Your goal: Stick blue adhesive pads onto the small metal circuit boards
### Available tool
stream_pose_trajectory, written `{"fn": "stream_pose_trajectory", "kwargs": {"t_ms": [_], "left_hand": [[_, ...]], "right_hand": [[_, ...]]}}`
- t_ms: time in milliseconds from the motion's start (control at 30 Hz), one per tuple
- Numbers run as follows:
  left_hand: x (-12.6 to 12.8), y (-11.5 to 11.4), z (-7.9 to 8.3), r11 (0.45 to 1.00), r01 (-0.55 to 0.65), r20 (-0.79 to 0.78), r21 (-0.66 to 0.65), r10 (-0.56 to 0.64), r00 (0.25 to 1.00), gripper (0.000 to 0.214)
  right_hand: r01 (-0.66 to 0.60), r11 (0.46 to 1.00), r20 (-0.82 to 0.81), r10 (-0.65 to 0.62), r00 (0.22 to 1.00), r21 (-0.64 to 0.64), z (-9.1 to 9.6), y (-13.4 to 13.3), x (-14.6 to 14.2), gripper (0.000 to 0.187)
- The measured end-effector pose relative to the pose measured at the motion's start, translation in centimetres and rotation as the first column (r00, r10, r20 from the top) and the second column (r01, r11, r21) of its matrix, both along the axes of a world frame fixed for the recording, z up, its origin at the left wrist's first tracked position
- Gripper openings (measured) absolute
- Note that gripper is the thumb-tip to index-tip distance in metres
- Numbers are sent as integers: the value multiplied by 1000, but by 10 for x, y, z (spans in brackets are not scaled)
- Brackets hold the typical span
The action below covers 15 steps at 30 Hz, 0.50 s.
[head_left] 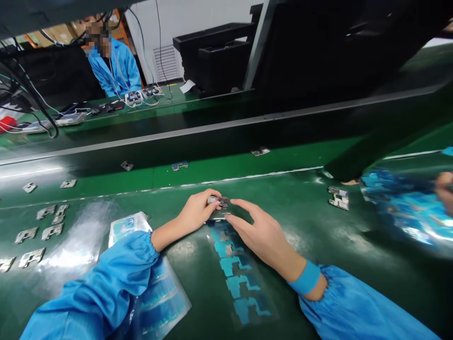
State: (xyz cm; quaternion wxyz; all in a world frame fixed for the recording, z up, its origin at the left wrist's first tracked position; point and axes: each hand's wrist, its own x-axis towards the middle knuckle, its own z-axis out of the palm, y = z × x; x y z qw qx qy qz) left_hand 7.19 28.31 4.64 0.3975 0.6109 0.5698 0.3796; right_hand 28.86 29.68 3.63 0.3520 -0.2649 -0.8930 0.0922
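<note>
My left hand (198, 208) pinches a small metallic circuit board (222, 202) between thumb and fingers, just above the far end of a clear film strip. My right hand (260, 231) is at the board's right side, thumb and index finger apart; whether a fingertip touches the board I cannot tell. Down the clear strip runs a row of blue cut-out stickers (233, 285), towards me. Under and beside my left sleeve lie clear sheets with blue film pieces (164, 293). A blue band (307, 277) is around my right wrist.
Several circuit boards (31, 258) lie at the left, with others (180, 165) along the back strip. Boards (339, 198) also lie right of my hands. A shiny bag of blue pieces (399, 208) is beside another person's hand (445, 191). Across the bench sits a person in blue (125, 63).
</note>
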Motion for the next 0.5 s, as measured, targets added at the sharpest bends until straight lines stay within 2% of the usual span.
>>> {"fn": "stream_pose_trajectory", "kwargs": {"t_ms": [67, 133, 167, 233, 300, 367, 433, 500], "left_hand": [[-1, 1, -2, 1000, -10, 30, -1, 11, 999, 18], [0, 1, -4, 999, -32, 81, -15, 33, 996, 24], [1, 0, -4, 999, -39, 115, -26, 41, 992, 30], [4, -3, -2, 998, -30, 187, -48, 39, 982, 43], [9, -8, 2, 998, 4, 245, -66, 12, 969, 49], [12, -13, 6, 995, 50, 312, -90, -20, 950, 49], [14, -17, 9, 989, 79, 389, -124, -25, 921, 51], [15, -19, 11, 979, 89, 454, -181, 3, 891, 54]], "right_hand": [[-18, 994, -141, 3, 990, -106, 12, -3, 3, 21], [-38, 945, -293, -62, 954, -325, 22, -2, 8, 16], [-36, 887, -356, -148, 923, -461, 26, 0, 10, 13], [-57, 718, -416, -334, 846, -694, 27, 7, 15, 19], [-130, 561, -416, -420, 807, -818, 22, 15, 19, 31], [-204, 472, -415, -402, 816, -858, 18, 22, 22, 35], [-248, 436, -417, -352, 838, -865, 18, 25, 25, 34], [-214, 474, -382, -291, 877, -854, 24, 25, 29, 31]]}}
